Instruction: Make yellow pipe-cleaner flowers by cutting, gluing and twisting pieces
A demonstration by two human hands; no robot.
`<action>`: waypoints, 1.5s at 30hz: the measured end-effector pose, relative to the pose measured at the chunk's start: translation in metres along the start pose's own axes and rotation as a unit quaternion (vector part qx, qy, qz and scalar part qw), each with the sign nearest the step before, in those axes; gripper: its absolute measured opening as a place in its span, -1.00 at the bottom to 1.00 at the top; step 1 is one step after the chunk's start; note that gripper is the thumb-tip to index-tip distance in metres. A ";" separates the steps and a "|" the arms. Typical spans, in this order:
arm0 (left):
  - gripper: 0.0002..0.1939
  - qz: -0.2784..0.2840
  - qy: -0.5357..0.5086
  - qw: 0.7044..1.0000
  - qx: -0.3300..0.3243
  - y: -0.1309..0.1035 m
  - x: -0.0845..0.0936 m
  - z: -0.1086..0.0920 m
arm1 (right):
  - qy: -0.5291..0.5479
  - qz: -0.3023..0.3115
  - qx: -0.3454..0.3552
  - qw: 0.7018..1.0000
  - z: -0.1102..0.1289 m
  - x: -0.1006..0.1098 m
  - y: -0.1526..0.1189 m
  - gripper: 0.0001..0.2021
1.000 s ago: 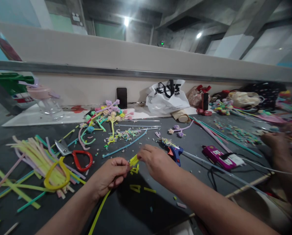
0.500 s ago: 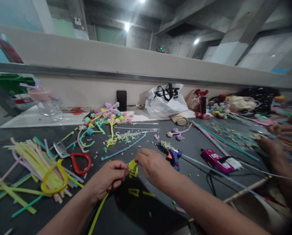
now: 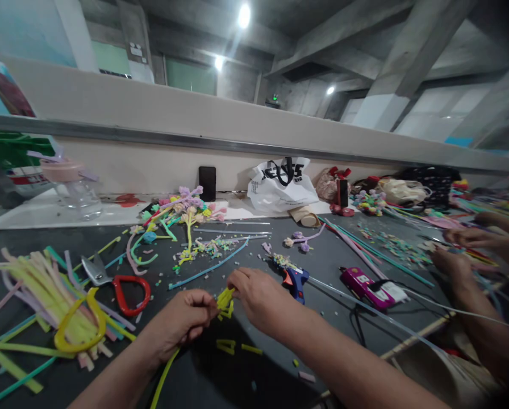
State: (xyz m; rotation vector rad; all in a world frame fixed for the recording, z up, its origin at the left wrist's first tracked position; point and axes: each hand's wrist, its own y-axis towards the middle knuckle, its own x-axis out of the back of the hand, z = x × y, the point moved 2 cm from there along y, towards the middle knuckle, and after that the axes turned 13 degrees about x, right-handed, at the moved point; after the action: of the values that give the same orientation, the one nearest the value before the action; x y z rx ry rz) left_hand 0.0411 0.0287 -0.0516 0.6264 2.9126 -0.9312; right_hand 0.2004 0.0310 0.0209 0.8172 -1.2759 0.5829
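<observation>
Near the middle of the dark table, my left hand [image 3: 190, 316] pinches a yellow fuzzy stem [image 3: 164, 378] that hangs down toward the front edge. At its upper end is a cluster of short folded yellow pieces [image 3: 225, 303]. The fingertips of my right hand [image 3: 248, 291] close on the top of this cluster from the right. Below the hands lie a bent yellow piece [image 3: 226, 346] and a short straight one [image 3: 251, 349]. A blue glue gun [image 3: 297, 281] rests just right of my right hand.
Scissors [image 3: 130, 295] with red and yellow handles lie by a pile of fuzzy strips [image 3: 54, 295] at left. Finished stems, a white bag [image 3: 282, 190] and a clear bottle [image 3: 78, 196] stand behind. A purple device [image 3: 367, 287] and another person's hands [image 3: 461, 255] are at right.
The whole view has shifted slightly, so the table's objects appear a little lower and further left. Both hands keep their hold on the yellow piece.
</observation>
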 end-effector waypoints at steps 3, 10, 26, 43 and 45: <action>-0.96 -0.001 0.006 1.000 0.000 0.000 0.000 -0.001 | 0.003 0.004 -0.001 1.000 0.000 0.000 0.001 -0.85; -0.95 -0.003 -0.003 1.000 0.007 0.003 0.001 0.002 | 0.019 0.008 -0.001 1.000 -0.005 -0.004 0.002 -0.89; -0.83 0.042 -0.065 0.997 0.028 0.003 0.006 0.005 | 0.110 -0.107 -0.063 0.986 -0.015 0.011 -0.005 -0.89; -0.81 0.071 -0.131 0.989 0.011 0.000 -0.005 -0.002 | 0.301 -0.266 -0.238 0.884 -0.004 -0.029 -0.024 -0.90; -0.81 0.068 -0.122 0.990 0.012 0.001 -0.006 -0.001 | 0.247 -0.260 -0.216 0.908 -0.005 -0.027 -0.019 -0.90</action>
State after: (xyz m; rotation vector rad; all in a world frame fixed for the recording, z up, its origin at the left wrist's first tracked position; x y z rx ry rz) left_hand 0.0466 0.0277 -0.0503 0.6524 2.6124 -0.9536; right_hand 0.2123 0.0254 -0.0093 0.5509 -0.6370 0.0508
